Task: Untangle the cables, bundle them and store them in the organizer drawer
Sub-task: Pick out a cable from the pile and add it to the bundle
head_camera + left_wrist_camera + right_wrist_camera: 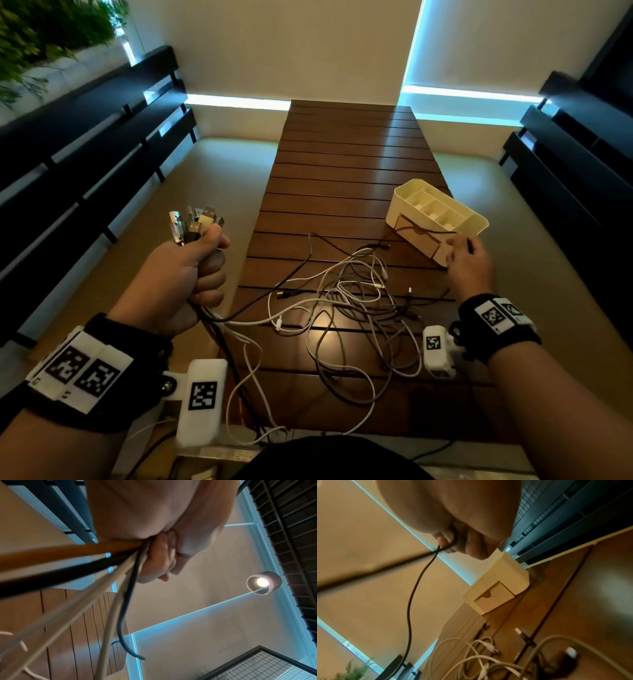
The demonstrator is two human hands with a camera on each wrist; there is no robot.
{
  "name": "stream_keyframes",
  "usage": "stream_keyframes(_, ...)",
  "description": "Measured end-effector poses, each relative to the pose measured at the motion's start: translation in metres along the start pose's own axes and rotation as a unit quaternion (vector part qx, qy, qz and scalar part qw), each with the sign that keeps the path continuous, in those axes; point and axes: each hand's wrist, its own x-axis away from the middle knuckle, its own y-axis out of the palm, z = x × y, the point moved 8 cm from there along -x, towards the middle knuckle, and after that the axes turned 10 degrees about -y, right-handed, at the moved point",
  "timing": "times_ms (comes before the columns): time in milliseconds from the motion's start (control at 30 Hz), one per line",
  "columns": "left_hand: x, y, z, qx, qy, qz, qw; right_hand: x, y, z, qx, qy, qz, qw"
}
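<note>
My left hand (202, 270) is raised off the table's left edge and grips a bundle of cables (120, 566), their USB plugs (195, 222) sticking up above the fist. The loose lengths trail down into a tangle of white, grey and black cables (349, 301) on the slatted wooden table (342, 154). My right hand (462, 250) pinches one thin black cable (410, 601) just in front of the cream organizer (435, 209). That cable crosses the organizer's front. The drawer (494, 597), with a notch in its front, stands out slightly from the organizer body.
Dark slatted benches (85, 164) run along both sides of the table, with beige floor between. A plant (51, 31) stands at the far left. A hanging lamp (262, 582) shows in the left wrist view. Some cable loops hang over the table's near edge (260, 428).
</note>
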Motion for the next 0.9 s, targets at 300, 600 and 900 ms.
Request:
stream_keyframes(300, -0.003, -0.005, 0.008, 0.033, 0.036, 0.046, 0.998, 0.029, 0.032, 0.032, 0.142, 0.043, -0.174, 0.974)
stream_keyframes(600, -0.005, 0.005, 0.006, 0.013, 0.016, 0.016, 1.0, 0.08, 0.06, -0.026, 0.067, -0.026, -0.371, 0.926)
stream_keyframes(900, -0.005, 0.022, -0.003, -0.002, -0.017, -0.028, 0.999, 0.152, 0.06, -0.062, -0.144, 0.084, -0.548, 0.819)
